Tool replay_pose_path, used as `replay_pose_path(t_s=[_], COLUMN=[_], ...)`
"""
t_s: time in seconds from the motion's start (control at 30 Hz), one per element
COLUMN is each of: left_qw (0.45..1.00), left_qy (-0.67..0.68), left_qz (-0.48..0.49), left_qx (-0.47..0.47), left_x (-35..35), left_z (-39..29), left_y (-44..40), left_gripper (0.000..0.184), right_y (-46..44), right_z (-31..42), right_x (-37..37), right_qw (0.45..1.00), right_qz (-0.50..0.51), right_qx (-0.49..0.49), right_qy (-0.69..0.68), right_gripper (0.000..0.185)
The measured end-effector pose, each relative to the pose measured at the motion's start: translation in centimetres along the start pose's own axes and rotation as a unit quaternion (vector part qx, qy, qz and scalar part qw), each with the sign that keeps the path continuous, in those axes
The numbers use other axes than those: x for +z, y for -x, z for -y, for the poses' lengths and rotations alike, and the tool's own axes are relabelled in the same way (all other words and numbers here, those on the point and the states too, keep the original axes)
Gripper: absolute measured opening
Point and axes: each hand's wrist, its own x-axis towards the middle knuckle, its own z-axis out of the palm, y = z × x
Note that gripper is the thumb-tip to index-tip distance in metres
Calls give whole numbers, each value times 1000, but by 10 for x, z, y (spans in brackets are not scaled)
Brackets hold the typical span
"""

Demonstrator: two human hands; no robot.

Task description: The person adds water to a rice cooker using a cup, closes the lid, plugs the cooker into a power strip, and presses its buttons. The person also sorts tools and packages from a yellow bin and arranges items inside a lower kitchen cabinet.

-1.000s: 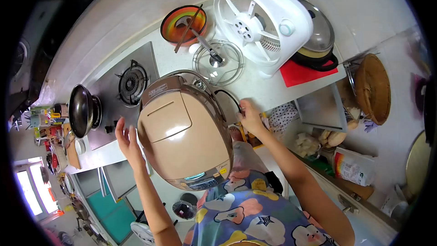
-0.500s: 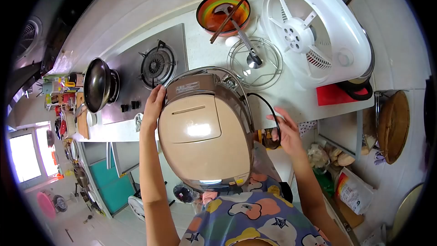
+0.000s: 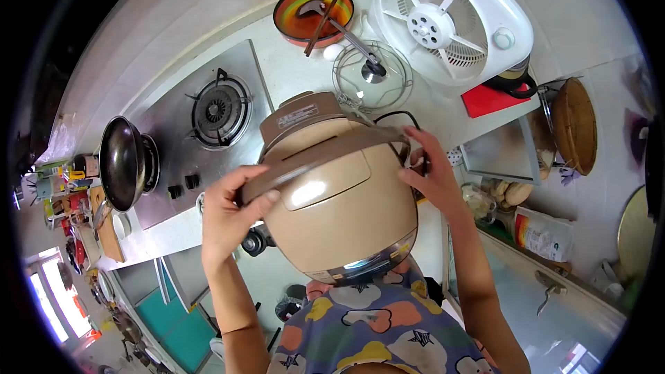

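Observation:
A beige-and-brown rice cooker [image 3: 346, 218] is directly in front of my body at the counter's front edge. Its brown carrying handle [image 3: 322, 154] is swung up across the lid. My left hand [image 3: 227, 211] grips the handle's left end, thumb on top and fingers curled around the far side. At the opposite end, my right hand [image 3: 435, 173] closes around the handle with thumb and fingers. A black power cord [image 3: 398, 113] loops out behind the cooker near my right hand. What the cooker rests on, if anything, is hidden beneath it.
Left is a gas stove [image 3: 218, 107] with a dark wok [image 3: 123, 163]. Behind the cooker are a glass lid [image 3: 374, 90] and an orange bowl [image 3: 315, 17] with chopsticks and a ladle. A white fan [image 3: 443, 28] stands back right. Cabinet doors hang open below.
The handle has swung up over the lid. My left hand has shifted from the cooker's side to the handle, and my right hand has moved from the cord to the handle's right end.

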Motion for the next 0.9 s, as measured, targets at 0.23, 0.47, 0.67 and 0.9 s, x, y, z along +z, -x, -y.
replay_pose_path(t_s=[0.23,0.47,0.67,0.9], left_qw=[962,782,865,816], left_qy=[154,104,-110,-179], left_qz=[218,549,477,536], left_qx=[-49,-277,-109,-123], left_x=[-23,25,46,93], left_z=[21,-48,-57,-68], left_y=[-1,-29,23,82], left_gripper=[29,26,26,20], right_y=[-13,9,52,148], right_z=[-8,-23,-16,-39], right_x=[30,44,56,38], right_qw=[988,977,946,914], right_qz=[-135,-201,-303,-381], right_qx=[59,-7,-41,-72], right_qy=[43,-69,-108,-118], right_gripper=[24,11,14,14])
